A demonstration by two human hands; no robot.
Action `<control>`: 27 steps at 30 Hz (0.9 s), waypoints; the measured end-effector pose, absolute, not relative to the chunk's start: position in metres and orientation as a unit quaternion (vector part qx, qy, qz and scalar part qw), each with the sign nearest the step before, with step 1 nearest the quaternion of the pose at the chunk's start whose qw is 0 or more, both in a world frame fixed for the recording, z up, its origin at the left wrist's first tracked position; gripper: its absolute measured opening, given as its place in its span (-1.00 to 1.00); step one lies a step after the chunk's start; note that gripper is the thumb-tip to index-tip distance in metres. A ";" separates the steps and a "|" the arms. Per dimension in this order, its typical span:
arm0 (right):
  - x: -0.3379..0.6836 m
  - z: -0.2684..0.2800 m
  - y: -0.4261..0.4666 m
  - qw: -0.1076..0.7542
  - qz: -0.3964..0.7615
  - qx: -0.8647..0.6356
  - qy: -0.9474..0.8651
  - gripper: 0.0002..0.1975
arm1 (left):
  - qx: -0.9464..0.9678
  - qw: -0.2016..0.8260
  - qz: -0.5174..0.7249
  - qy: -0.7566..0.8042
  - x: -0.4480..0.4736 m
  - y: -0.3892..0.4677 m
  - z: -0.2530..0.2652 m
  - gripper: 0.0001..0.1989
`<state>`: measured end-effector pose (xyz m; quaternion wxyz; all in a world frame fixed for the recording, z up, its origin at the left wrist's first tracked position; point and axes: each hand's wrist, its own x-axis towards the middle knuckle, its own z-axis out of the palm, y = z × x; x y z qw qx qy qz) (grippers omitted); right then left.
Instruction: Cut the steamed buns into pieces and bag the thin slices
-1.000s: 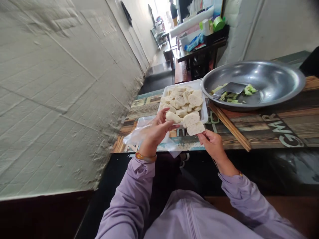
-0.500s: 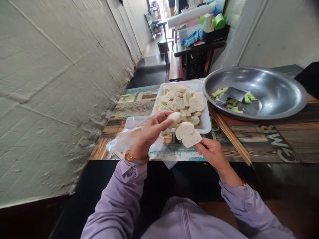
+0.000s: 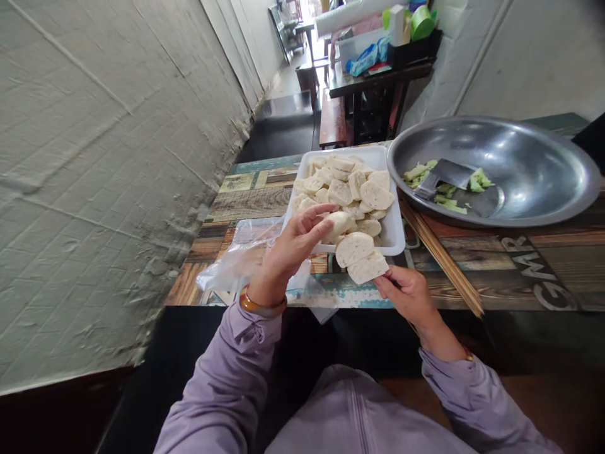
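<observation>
My left hand (image 3: 297, 243) holds a pale, speckled slice (image 3: 339, 224) between thumb and fingers, over the near edge of a white plastic tray (image 3: 399, 243). Several more such slices (image 3: 341, 189) are heaped in the tray; they look like a white starchy or fish-cake food. Pinched in my right hand (image 3: 409, 293) is a thin skewer (image 3: 414, 328), mostly hidden by the hand. Two slices (image 3: 362, 257) sit side by side at its end, just in front of the tray. The slice in my left hand is close to them, slightly above.
A large steel bowl (image 3: 534, 170) with green vegetable pieces (image 3: 451, 205) and a flat metal blade (image 3: 451, 173) stands at right. Bamboo skewers (image 3: 444, 265) lie beside it. A clear plastic bag (image 3: 236, 258) lies left of the tray. The wall (image 3: 94, 189) runs along the left.
The view has tilted down and shifted slightly. My left hand, with its slice, has moved a little to the right. My right hand keeps its hold on the skewer with two slices.
</observation>
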<state>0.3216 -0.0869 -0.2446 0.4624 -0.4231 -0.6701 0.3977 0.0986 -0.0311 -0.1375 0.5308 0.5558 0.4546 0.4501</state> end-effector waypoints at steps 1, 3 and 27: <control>0.322 -0.244 -0.088 0.463 0.395 -0.425 -0.670 -0.65 | 0.550 0.532 0.455 0.455 0.099 -0.030 -0.138 -0.61; 0.322 -0.242 -0.091 0.469 0.387 -0.432 -0.666 -0.64 | 0.545 0.537 0.455 0.455 0.097 -0.027 -0.139 -0.65; 0.265 -0.191 -0.138 0.466 0.263 -0.524 -0.662 -0.71 | 0.555 0.583 0.478 0.351 0.063 -0.038 -0.143 -0.65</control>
